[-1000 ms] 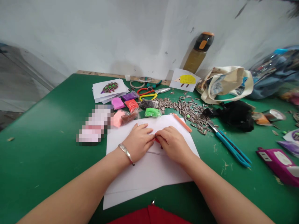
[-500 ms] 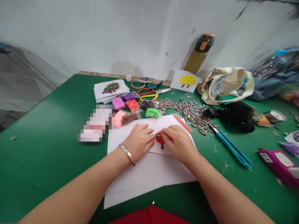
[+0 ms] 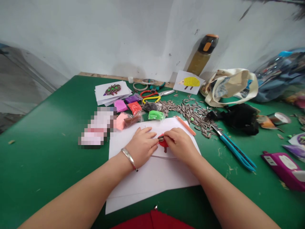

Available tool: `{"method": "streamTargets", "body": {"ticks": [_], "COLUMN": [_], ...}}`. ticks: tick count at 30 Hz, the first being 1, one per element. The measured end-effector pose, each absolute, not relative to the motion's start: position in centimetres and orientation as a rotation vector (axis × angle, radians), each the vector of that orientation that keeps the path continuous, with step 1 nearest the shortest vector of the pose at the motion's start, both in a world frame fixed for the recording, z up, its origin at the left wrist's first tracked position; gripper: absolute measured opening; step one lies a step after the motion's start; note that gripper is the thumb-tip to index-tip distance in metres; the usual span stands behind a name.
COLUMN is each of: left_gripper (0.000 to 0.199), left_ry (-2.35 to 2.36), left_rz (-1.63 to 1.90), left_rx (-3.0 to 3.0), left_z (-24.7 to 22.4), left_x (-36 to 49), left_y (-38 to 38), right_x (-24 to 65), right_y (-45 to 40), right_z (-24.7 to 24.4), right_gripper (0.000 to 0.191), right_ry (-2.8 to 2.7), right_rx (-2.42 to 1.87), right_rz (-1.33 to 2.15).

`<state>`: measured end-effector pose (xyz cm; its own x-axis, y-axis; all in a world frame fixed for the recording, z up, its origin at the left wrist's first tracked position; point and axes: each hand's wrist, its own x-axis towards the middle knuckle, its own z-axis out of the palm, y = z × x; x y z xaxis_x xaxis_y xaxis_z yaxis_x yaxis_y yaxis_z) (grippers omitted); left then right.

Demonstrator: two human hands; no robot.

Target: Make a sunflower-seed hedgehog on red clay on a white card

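**Entry one: left hand (image 3: 141,148)?**
Spread flat on the white paper (image 3: 152,178), fingers pointing right, fingertips just beside the red clay (image 3: 163,143). Silver bangle (image 3: 128,158) on the wrist.

**Entry two: right hand (image 3: 181,146)?**
Fingers bunched, fingertips pinching a striped sunflower seed (image 3: 161,138) at the upper left of the clay.

**Position of the clay?**
On the paper, between the two hands, partly covered by the right hand. A dark brown strip (image 3: 165,149) hangs below it.

**Contents at the paper's far edge?**
Green clay packet (image 3: 156,115) just beyond it, orange strip (image 3: 186,125) at the right corner, and brown clay packet (image 3: 132,119) to the left.

**Rest of the green bench (image 3: 43,152)?**
Heap of loose seeds (image 3: 190,111), pink clay packet (image 3: 120,105), purple clay packet (image 3: 132,98), red clay packet (image 3: 134,107). Also scissors (image 3: 166,93), hedgehog card (image 3: 111,90), yellow hedgehog card (image 3: 189,82), teal craft knife (image 3: 235,151), canvas tote (image 3: 228,87), magenta pouch (image 3: 283,170).

**Against the wall?**
One bottle (image 3: 202,55), orange cap, leaning.
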<state>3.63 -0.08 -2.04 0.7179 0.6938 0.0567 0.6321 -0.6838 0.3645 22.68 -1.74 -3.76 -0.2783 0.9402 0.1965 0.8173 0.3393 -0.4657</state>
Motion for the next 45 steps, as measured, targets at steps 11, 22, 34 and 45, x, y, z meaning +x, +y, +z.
{"method": "streamTargets", "body": {"ticks": [11, 22, 34, 45], "left_gripper": [0.024, 0.024, 0.024, 0.024], "left_ry": [1.039, 1.005, 0.999, 1.05], "left_rz": [0.268, 0.302, 0.271, 0.181], "left_rx": [2.609, 2.62, 2.623, 2.589], "left_z": [-2.23, -2.25, -2.2, -1.84], "left_x": [3.71, 3.68, 3.72, 3.74], "left_y": [-0.03, 0.05, 0.08, -0.07], "right_x": [22.5, 22.43, 22.4, 22.65], "right_y": [-1.61, -1.52, -1.44, -1.44], "right_z": [-4.04, -4.11, -4.16, -3.97], "right_gripper": [0.021, 0.022, 0.022, 0.018], "right_ry": [-2.161, -2.162, -2.165, -2.101], "right_rx": [-1.498, -1.503, -1.499, -1.503], "right_rz": [0.363, 0.372, 0.372, 0.389]}}
